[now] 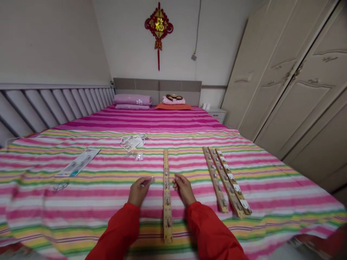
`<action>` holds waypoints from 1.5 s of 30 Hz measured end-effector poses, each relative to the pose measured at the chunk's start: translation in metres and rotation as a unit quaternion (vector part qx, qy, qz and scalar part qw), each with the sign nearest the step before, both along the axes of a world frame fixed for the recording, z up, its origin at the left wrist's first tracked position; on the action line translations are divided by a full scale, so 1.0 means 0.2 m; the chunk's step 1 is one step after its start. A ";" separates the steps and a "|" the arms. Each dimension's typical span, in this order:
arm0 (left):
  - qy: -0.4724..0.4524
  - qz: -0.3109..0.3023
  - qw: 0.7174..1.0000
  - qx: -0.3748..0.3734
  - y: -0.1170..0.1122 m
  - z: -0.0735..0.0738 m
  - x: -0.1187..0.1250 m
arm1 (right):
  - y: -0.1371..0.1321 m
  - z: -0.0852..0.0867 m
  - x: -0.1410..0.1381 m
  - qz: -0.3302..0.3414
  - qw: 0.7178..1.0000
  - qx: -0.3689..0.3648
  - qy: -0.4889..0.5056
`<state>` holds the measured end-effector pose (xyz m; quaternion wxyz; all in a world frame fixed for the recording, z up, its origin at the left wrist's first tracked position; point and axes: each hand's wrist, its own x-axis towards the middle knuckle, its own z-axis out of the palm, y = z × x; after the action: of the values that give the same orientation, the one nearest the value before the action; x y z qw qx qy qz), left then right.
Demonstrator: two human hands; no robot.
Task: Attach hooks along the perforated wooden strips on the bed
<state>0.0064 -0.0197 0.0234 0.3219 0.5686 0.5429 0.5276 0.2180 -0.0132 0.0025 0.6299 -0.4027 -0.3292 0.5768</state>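
The wooden strip (167, 195) lies lengthwise on the bed (81, 202), between the hands. The left hand (138, 191) grip pinches 1 small metal piece (150, 180). The right hand (184, 187) grip is narrow and empty. Risk: the piece may slip and get lost in the soft bedding.

Bare left hand (138, 191) and right hand (185, 188) — long bright-red sleeves (119, 231), loosely cuffed.
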 end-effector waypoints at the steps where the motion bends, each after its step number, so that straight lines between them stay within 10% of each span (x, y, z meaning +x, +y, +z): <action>1: -0.008 -0.017 1.000 0.009 -0.02 0.03 0.00 | -0.02 0.01 0.00 0.003 1.000 -0.003 0.003; 14: 0.162 -0.222 0.951 0.140 -0.12 0.35 0.12 | -0.13 0.32 -0.04 0.212 0.977 0.007 -0.029; 31: -0.117 -0.135 0.973 -0.145 0.07 0.27 0.22 | 0.06 0.29 0.01 0.113 0.993 -0.031 0.018; 45: -0.175 -0.073 0.971 -0.148 0.50 0.12 0.32 | 0.43 0.15 -0.05 0.035 0.999 -0.026 -0.030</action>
<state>0.0701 0.0809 0.0481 0.5302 0.4516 0.5071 0.5078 0.2086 0.0725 0.0323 0.5886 -0.4242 -0.3470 0.5943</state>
